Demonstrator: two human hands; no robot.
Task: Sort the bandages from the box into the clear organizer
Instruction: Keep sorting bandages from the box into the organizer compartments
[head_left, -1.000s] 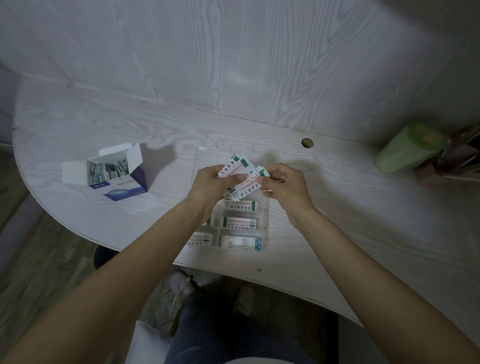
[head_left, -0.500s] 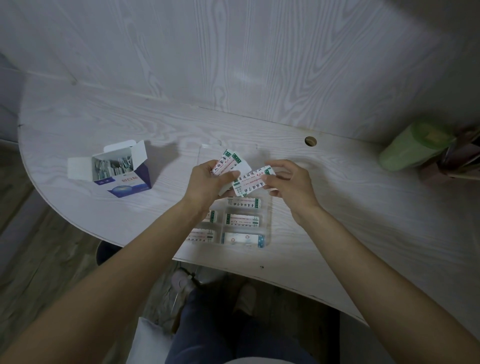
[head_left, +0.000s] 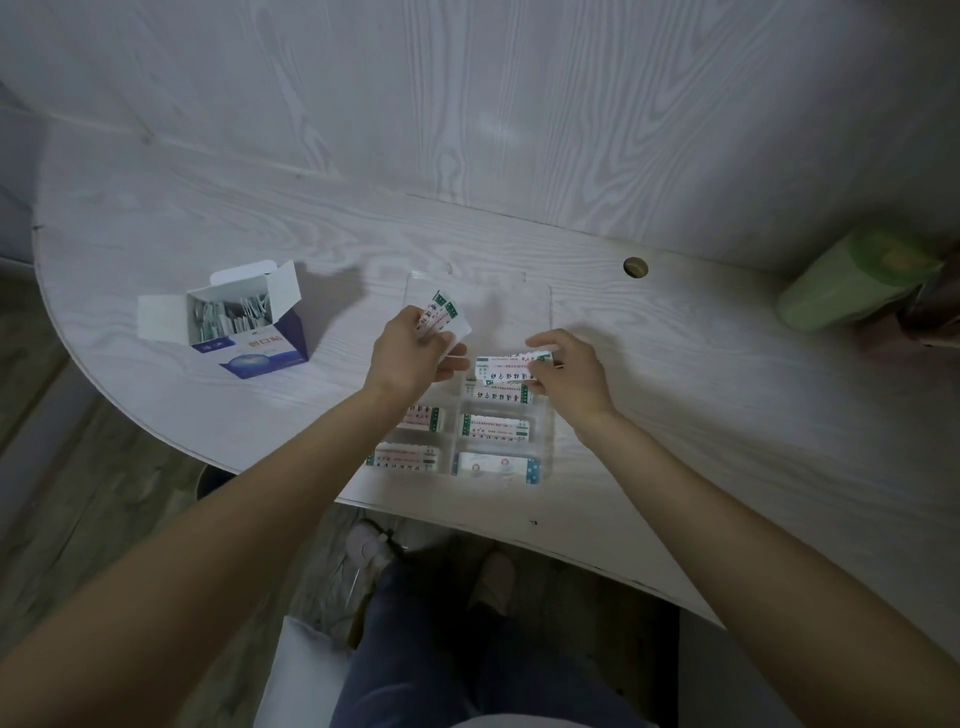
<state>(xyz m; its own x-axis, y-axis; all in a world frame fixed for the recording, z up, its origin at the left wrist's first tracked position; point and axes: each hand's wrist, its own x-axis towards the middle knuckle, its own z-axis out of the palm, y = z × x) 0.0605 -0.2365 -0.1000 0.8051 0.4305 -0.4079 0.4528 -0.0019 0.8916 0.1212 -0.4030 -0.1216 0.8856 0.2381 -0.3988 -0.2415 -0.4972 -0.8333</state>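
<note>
Nearest the person, the clear organizer (head_left: 543, 332) is sitting at the near edge of the white table (head_left: 727, 415), its front compartments already holding wrapped bandages lying with their long axes running left to right. Directly above the right column's third compartment from the front, the right hand (head_left: 569, 376) is pinching one single bandage (head_left: 511, 366) between thumb and fingers, the strip's long axis running left to right, parallel to the compartment beneath it. The strip is lying to the left of the palm, so only a short lowering appears to be needed; this hand is the nearer one to that slot. Just left and slightly farther back, the left hand (head_left: 413, 353) is gripping a small fanned stack of bandages (head_left: 441, 317), its fingers curled round them, over the organizer's left column (the compartments beneath it are partly hidden). Farther left, well apart from both hands, the open box (head_left: 244, 322) is standing with more bandages visible inside. At the far right, a green container (head_left: 852, 280) is lying near the wall
</note>
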